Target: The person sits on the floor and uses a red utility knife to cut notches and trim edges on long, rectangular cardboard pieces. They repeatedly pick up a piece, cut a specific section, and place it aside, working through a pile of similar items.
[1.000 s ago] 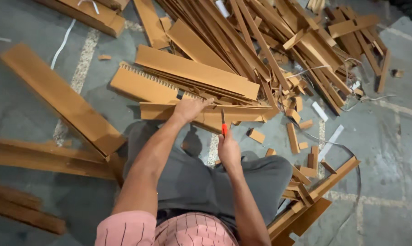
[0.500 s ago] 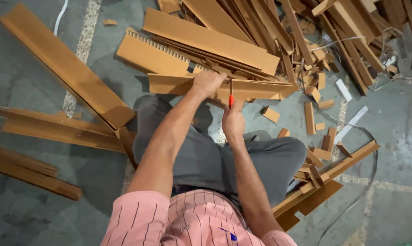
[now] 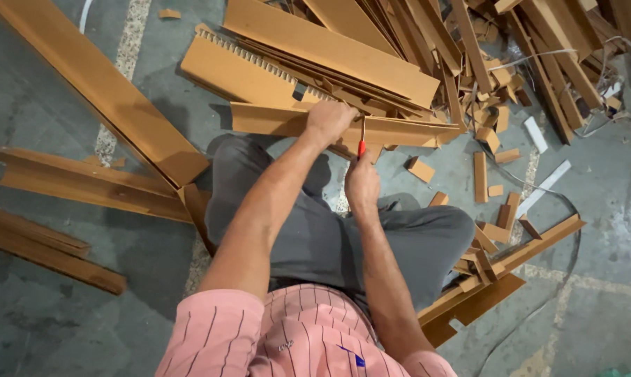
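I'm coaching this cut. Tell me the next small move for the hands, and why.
Probably draw the red-handled thin blade tool down through the long brown cardboard strip: the right hand holds its tip at the strip's face, while the left hand presses the strip steady beside it.

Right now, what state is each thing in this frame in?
Left hand: pressed down on the angled brown strip, holding it.
Right hand: closed around a red-handled tool, tip at the strip.
Toothed brown board: flat on the floor, partly under longer boards.
Small brown offcuts: scattered loose on the floor.
Long plank: lying flat.
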